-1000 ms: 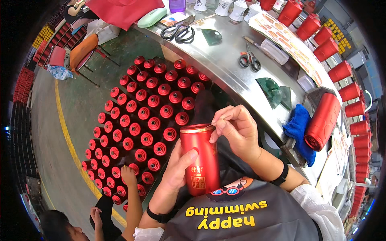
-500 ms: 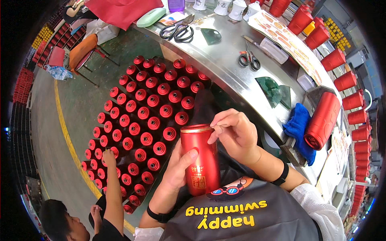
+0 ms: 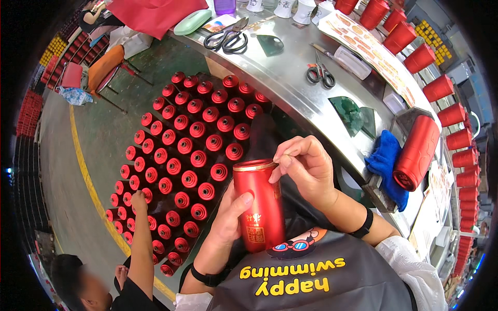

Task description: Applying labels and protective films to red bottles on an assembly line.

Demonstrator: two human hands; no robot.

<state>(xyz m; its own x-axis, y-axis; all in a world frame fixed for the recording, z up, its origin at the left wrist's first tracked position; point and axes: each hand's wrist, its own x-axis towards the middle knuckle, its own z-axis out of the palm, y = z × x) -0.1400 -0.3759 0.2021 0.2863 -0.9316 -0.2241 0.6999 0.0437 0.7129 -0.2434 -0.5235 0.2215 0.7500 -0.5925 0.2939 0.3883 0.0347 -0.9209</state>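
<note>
A glossy red canister [image 3: 262, 215] with gold markings stands nearly upright over my lap. My left hand [image 3: 231, 215] is wrapped round its lower left side, thumb across the front. Just under the canister's rim runs a thin gold strip [image 3: 252, 167]. At the right side of that rim, my right hand [image 3: 306, 166] pinches the loose end of the strip between thumb and fingertips. A dark apron [image 3: 306, 290] with a cartoon print covers my lap below the canister.
Rows of red canisters [image 3: 189, 179] stand on the floor at left, where a co-worker's arm [image 3: 142, 233] reaches in. On the metal table [image 3: 290, 78] lie large scissors [image 3: 228, 39], small scissors [image 3: 320, 75], green glass pieces [image 3: 347, 115], a blue cloth [image 3: 384, 158] and another red canister [image 3: 416, 153].
My right hand has shifted slightly upward at the rim, still pinching the strip. My left hand and the canister stay almost in place. The co-worker's head has turned and moved.
</note>
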